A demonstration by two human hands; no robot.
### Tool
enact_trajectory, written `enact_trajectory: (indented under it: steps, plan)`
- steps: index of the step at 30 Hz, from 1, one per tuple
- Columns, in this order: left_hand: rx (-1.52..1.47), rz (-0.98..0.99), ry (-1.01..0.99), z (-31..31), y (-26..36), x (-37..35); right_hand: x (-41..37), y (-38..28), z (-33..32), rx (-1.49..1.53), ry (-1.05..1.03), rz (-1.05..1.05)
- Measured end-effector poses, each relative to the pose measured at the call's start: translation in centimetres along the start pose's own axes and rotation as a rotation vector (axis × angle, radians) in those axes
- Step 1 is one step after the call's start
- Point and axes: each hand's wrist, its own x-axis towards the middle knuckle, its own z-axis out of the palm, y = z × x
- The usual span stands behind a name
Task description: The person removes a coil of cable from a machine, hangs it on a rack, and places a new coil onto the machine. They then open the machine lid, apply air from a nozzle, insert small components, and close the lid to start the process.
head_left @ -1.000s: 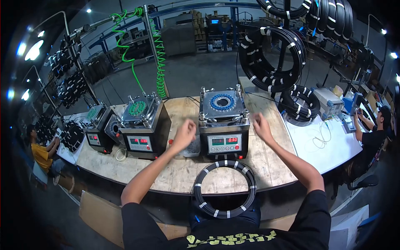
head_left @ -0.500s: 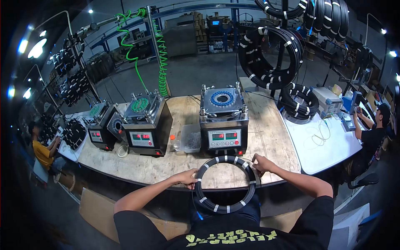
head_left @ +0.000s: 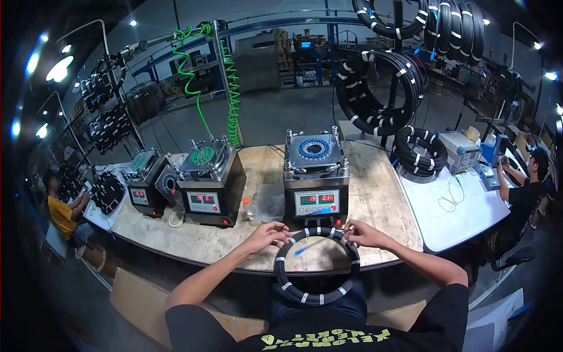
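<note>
A ring-shaped coil of black cable [head_left: 281, 273], bound with several white tape bands, leans against the near table edge above my lap. At its upper left, my left hand [head_left: 268, 237] is closed with thumb and fingers pinched, apparently on the cable. My right hand [head_left: 365, 234] pinches the coil's upper right side. A blue-tipped cable end [head_left: 301, 251] shows inside the ring, smeared by motion. Just beyond the coil stands a polishing machine [head_left: 316, 196] with a red digital display and a ring of blue connectors [head_left: 314, 148] on top.
Two similar machines [head_left: 211, 199] [head_left: 145, 182] with green connectors stand to the left. A clear plastic tub [head_left: 270, 202] sits beside the middle machine. Large cable coils [head_left: 380, 94] hang at back right. A seated person [head_left: 522, 188] works on the right, another [head_left: 61, 208] on the left.
Both hands have moved up along the coil, my left more. The blue-tipped end has gone from hanging below left to inside the ring. The near machine's right readout now shows 0.30.
</note>
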Motion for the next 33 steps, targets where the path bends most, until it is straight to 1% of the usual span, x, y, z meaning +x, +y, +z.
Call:
enact_trajectory:
  steps: [2,3,5,6,7,8,9,10,11,12,13,14,16,17,18,19,21,26,27,30,31,33]
  plan:
    - [0.284,0.04,0.021,-0.2,-0.3,1.3,-0.1,-3.2,-0.1,-0.625,-0.057,-0.036]
    - [0.367,0.146,-0.057,-0.4,-0.1,1.8,-0.1,-3.8,-0.1,-0.651,0.008,-0.163]
    - [0.579,0.317,0.032,-0.3,0.6,2.4,0.4,-4.9,0.0,-0.697,0.14,-0.426]
    - [0.685,0.404,0.075,0.2,1.8,2.6,0.8,-6.0,-0.1,-0.648,0.07,-0.419]
    - [0.698,0.49,0.139,1.2,3.4,2.0,1.3,-7.2,-0.2,-0.599,0.002,-0.411]
    - [0.68,0.563,0.153,1.5,4.3,2.3,1.7,-8.4,-0.2,-0.548,-0.065,-0.4]
    - [0.661,0.633,0.167,1.5,4.9,2.6,1.7,-9.4,-0.1,-0.54,-0.109,-0.332]
    - [0.642,0.7,0.18,1.5,5.5,2.8,1.7,-10.3,0.1,-0.468,-0.116,-0.321]
    - [0.704,0.692,0.205,1.4,6.2,2.9,1.7,-11.3,0.4,-0.395,-0.124,-0.31]
    - [0.589,0.608,0.195,1.6,6.7,2.9,1.8,-12.0,0.7,-0.323,-0.133,-0.296]
    - [0.474,0.524,0.186,2.1,7.1,2.9,1.9,-12.4,1.0,-0.254,-0.092,-0.372]
    - [0.359,0.44,0.176,2.5,7.2,3.0,2.1,-12.9,1.1,-0.149,-0.05,-0.325]
    - [0.29,0.463,0.184,2.6,6.3,3.9,2.2,-14.1,0.8,-0.022,0.051,-0.285]
    - [0.229,0.475,0.187,2.8,6.1,4.2,2.8,-13.1,0.6,0.086,0.1,-0.244]
    - [0.168,0.488,0.19,3.2,5.9,4.6,3.3,-12.9,0.5,0.153,0.171,-0.328]
    - [0.126,0.514,0.187,3.6,5.6,5.0,3.6,-13.2,0.5,0.177,0.222,-0.342]
    - [0.138,0.514,0.174,4.7,5.6,5.3,4.1,-13.7,0.4,0.197,0.291,-0.339]
    - [0.187,0.549,0.166,7.3,5.1,6.1,5.2,-13.5,1.1,0.196,0.365,-0.291]
    - [0.214,0.538,0.15,7.4,5.2,6.1,5.3,-13.2,1.4,0.265,0.384,-0.294]
    - [0.234,0.552,0.094,7.3,5.2,6.7,5.4,-13.3,2.2,0.359,0.401,-0.307]
    - [0.259,0.48,0.047,7.1,5.7,6.4,5.7,-12.5,2.3,0.408,0.367,-0.304]
    - [0.395,0.509,-0.07,5.7,5.5,7.1,5.4,-12.7,2.5,0.475,0.35,-0.249]
